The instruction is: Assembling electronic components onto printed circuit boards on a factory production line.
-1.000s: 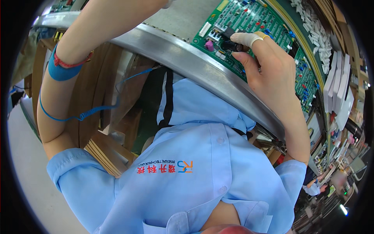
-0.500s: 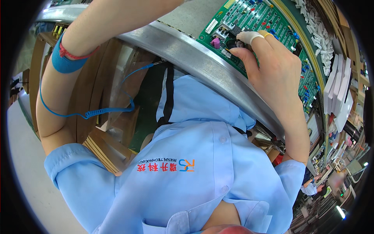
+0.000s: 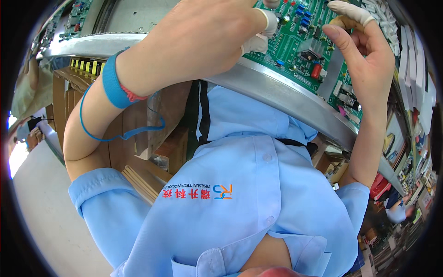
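A green circuit board (image 3: 288, 62) full of small parts lies on the work line in front of me. My left hand (image 3: 207, 37) reaches over from the left with white finger cots on. Its bent fingers grip the left side of this board, though the contact under them is partly hidden. Over the right part hovers my right hand (image 3: 367, 51), its thumb and white-cotted forefinger apart and the other fingers curled. I see nothing between its fingertips. A second green board (image 3: 346, 94), with a purple part on it, lies beneath my right wrist, separated by a narrow grey gap.
A metal rail (image 3: 272, 85) runs along the near edge of the line. The blue wrist strap (image 3: 113, 81) on my left arm trails a cord. White pieces (image 3: 406, 60) stand at the right, cardboard (image 3: 138, 182) lies below at the left, and more boards (image 3: 76, 21) sit far left.
The board with the purple part has shifted right, and another board now occupies its place. My left hand has come in over it. My right hand has lifted off the parts and moved right.
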The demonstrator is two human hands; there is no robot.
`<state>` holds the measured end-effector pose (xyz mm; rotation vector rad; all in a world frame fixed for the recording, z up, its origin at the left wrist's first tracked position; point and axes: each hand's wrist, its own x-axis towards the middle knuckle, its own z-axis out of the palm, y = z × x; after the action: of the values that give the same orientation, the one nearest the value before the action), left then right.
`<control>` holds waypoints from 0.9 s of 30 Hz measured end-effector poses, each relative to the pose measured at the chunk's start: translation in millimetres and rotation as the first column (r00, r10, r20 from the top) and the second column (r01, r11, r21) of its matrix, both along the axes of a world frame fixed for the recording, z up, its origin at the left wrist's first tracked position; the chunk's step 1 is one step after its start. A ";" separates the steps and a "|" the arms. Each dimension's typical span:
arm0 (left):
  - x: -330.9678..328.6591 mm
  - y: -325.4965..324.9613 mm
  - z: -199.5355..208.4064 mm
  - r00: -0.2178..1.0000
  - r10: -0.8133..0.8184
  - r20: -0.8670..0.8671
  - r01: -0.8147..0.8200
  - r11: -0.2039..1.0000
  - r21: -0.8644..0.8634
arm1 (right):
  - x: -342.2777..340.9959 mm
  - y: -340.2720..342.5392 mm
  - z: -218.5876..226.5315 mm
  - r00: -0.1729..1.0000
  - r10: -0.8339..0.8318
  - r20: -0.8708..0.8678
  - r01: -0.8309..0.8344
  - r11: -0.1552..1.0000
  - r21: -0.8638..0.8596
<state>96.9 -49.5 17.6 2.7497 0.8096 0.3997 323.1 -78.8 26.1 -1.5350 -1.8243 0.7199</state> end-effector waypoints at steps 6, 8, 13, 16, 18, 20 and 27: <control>13.0 -1.1 -10.9 0.995 -0.009 -0.104 0.016 0.998 0.066 | 22.0 -3.1 -0.9 0.999 0.036 0.019 -0.037 0.996 0.078; 13.8 -2.3 -8.9 0.993 0.019 -0.116 -0.018 1.000 0.012 | 24.6 -4.4 -3.2 0.999 0.020 0.046 -0.024 0.997 0.072; 16.9 -7.8 -3.5 0.984 0.030 -0.177 -0.022 0.999 0.045 | 25.7 -8.4 -2.1 0.998 0.032 0.061 -0.039 0.993 0.114; 18.2 -12.1 -5.0 0.982 0.039 -0.186 -0.030 0.998 0.052 | 26.9 -7.3 -8.2 0.994 0.013 0.106 -0.029 0.989 0.148; 18.6 -13.2 -6.4 0.983 0.053 -0.175 -0.043 0.997 0.059 | 27.8 -6.6 -8.1 0.994 -0.004 0.105 -0.015 0.984 0.177; 18.9 -13.2 -6.8 0.983 0.050 -0.176 -0.038 0.997 0.072 | 28.0 -8.6 -4.4 0.995 0.044 0.095 -0.056 0.990 0.129; 11.9 -11.7 -13.5 0.964 -0.010 -0.267 0.074 0.971 0.229 | 40.0 2.0 -21.0 0.993 0.025 0.118 -0.042 0.988 0.148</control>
<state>108.8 -61.2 4.1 3.0858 0.8078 0.1269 363.0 -76.8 5.1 -1.4775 -1.9466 0.5048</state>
